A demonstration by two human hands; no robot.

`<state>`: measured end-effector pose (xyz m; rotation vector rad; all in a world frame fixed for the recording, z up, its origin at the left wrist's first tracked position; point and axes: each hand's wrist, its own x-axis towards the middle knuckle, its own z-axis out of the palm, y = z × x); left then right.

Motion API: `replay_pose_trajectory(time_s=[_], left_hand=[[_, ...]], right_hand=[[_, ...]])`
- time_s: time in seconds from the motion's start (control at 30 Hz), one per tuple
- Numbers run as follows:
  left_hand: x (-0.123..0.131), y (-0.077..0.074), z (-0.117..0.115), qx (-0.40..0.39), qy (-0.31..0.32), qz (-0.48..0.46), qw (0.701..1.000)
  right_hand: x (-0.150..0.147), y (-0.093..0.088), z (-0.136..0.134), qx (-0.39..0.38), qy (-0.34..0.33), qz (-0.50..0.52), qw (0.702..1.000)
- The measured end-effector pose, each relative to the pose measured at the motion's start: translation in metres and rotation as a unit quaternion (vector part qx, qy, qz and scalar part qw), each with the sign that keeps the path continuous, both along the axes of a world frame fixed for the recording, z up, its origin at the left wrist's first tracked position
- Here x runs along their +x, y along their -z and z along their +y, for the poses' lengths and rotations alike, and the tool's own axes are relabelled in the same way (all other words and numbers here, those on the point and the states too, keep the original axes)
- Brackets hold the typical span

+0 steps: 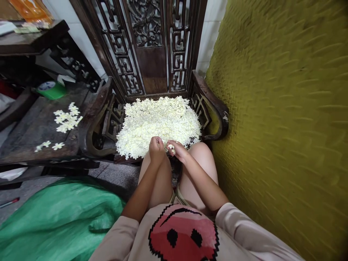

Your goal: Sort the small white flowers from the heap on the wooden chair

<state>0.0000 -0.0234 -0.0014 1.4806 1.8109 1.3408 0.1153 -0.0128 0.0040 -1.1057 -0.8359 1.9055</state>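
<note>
A broad heap of small white flowers [160, 125] covers the seat of a carved dark wooden chair [152, 81]. At the heap's front edge, above my knees, my two hands are close together. My right hand [178, 149] is curled around a few white flowers [171, 148] that show at its fingers. My left hand [157, 148] is closed, its fingertips pinched near the right hand. What sits in that pinch is hidden or too small to name.
On the wooden surface [24, 127] at left lie loose flowers [67, 117] and a green tape roll [52, 90]. The chair's curved armrests [94, 127] flank the heap. A green sheet [62, 221] covers floor at lower left. A yellow textured panel [280, 119] stands at right.
</note>
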Motion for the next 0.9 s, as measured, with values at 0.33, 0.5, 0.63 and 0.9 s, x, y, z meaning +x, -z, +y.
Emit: replay_pose_trajectory(time_s=[0.33, 0.5, 0.63, 0.9], left_hand=[[0.005, -0.002, -0.006, 0.011, -0.014, -0.024, 1.000], [0.009, -0.001, -0.005, 0.017, -0.029, 0.010, 0.999], [0.008, 0.000, -0.004, 0.019, -0.001, 0.033, 0.999], [0.009, -0.002, -0.008, 0.013, 0.020, 0.021, 0.999]], right_hand=[[0.002, -0.004, 0.001, 0.013, 0.004, 0.020, 1.000], [-0.001, -0.007, 0.000, 0.030, 0.015, 0.010, 0.999], [-0.001, -0.005, 0.000, 0.048, 0.032, -0.018, 0.998], [0.004, -0.003, -0.001, 0.070, 0.038, -0.064, 0.995]])
